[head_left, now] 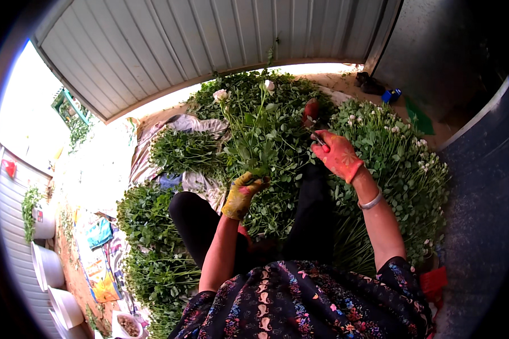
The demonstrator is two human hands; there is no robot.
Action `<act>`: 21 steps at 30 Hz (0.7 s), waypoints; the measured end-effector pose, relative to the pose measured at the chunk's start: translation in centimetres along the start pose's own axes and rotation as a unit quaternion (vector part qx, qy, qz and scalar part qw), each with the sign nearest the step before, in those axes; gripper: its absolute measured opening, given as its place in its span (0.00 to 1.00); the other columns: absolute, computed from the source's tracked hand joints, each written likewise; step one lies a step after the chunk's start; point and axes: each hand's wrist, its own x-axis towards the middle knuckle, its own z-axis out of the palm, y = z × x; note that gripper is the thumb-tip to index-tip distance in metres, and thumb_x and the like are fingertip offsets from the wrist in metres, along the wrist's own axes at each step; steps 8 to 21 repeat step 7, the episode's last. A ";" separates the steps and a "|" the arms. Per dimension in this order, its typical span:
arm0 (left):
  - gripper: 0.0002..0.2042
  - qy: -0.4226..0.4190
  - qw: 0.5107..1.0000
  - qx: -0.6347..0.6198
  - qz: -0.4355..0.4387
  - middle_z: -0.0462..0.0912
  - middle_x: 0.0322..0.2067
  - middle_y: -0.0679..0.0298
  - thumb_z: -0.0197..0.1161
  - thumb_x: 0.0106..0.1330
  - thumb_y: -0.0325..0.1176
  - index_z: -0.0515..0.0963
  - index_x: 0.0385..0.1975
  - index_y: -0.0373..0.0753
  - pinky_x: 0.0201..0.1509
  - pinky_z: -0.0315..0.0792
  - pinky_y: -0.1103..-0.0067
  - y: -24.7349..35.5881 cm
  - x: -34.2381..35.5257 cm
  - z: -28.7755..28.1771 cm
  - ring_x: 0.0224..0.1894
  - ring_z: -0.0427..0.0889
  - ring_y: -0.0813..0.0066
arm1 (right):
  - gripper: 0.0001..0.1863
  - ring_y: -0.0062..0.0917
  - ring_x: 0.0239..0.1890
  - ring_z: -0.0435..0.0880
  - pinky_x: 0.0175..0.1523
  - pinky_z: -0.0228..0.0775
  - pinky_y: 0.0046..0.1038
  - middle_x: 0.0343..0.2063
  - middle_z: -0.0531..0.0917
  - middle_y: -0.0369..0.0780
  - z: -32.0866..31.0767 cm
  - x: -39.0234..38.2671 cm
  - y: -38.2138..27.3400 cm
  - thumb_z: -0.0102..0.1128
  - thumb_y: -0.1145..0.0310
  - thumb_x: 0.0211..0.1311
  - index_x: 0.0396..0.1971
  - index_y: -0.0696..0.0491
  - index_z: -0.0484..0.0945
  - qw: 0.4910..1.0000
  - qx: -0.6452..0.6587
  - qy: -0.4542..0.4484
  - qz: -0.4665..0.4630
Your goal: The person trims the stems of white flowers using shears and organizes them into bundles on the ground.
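Observation:
My left hand [240, 195], in a yellow patterned glove, is closed around the lower stems of a few long-stemmed roses [221, 95]. Their pale blooms lean away from me, and leaves cover much of the stems. To the right, my right hand [340, 157] wears a red-orange glove and grips pruning shears [321, 141], only partly visible at the fingers. The shears are apart from the held roses. Leafy cut greenery [288, 152] lies beneath both hands. A thick heap of cut roses [390, 152] with small pale heads spreads at my right.
Bundles of leafy stems [152, 226] lie at my left on cloth. A ribbed metal panel [220, 39] stands beyond the heap, and a dark panel [475, 226] at the right. White tubs [48, 268] line the far left. A blue object [391, 95] sits at the far right.

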 end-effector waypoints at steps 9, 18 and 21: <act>0.15 -0.068 0.993 -0.080 -0.056 0.80 0.41 0.60 0.59 0.62 0.27 0.74 0.50 0.36 0.53 0.73 0.66 -0.1 -0.8 -1.1 0.45 0.79 0.62 | 0.14 0.18 0.23 0.75 0.33 0.71 0.22 0.20 0.75 0.33 2.4 1.9 -0.3 0.54 0.68 0.59 0.44 0.54 0.74 0.977 0.162 -0.124 0.064; 0.15 -0.068 0.993 -0.080 -0.056 0.80 0.41 0.60 0.59 0.62 0.27 0.74 0.50 0.36 0.53 0.73 0.66 -0.1 -0.8 -1.1 0.45 0.79 0.62 | 0.14 0.18 0.23 0.75 0.33 0.71 0.22 0.20 0.75 0.33 2.4 1.9 -0.3 0.54 0.68 0.59 0.44 0.54 0.74 0.977 0.162 -0.124 0.064; 0.15 -0.068 0.993 -0.080 -0.056 0.80 0.41 0.60 0.59 0.62 0.27 0.74 0.50 0.36 0.53 0.73 0.66 -0.1 -0.8 -1.1 0.45 0.79 0.62 | 0.14 0.18 0.23 0.75 0.33 0.71 0.22 0.20 0.75 0.33 2.4 1.9 -0.3 0.54 0.68 0.59 0.44 0.54 0.74 0.977 0.162 -0.124 0.064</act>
